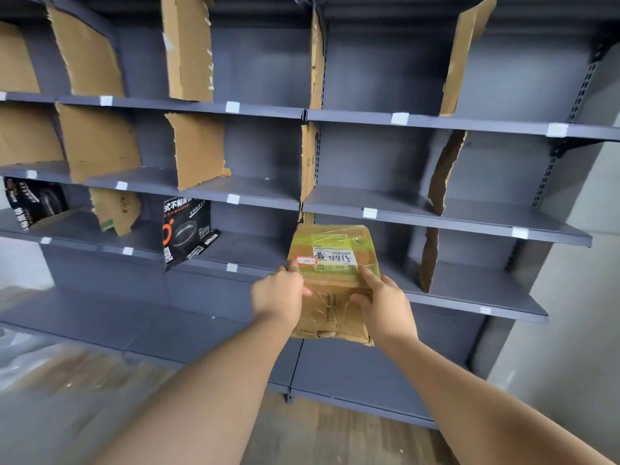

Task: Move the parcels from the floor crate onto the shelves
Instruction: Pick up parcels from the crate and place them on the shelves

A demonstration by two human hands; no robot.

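Observation:
A brown cardboard parcel (332, 283) wrapped in clear tape, with a white label and a small red-edged sticker, is held up in front of the grey shelves (436, 219). My left hand (280, 293) grips its left edge. My right hand (384, 302) grips its right edge, index finger lying along the top face. The parcel hangs in the air before the third shelf level, just right of the centre upright. The floor crate is out of view.
Cardboard dividers (198, 149) split the shelves into bays. A black printed box (186, 229) and another black printed piece (33, 199) stand in bays at the left. A grey wall (577, 330) borders the right. Wooden floor (335, 434) lies below the lowest shelf.

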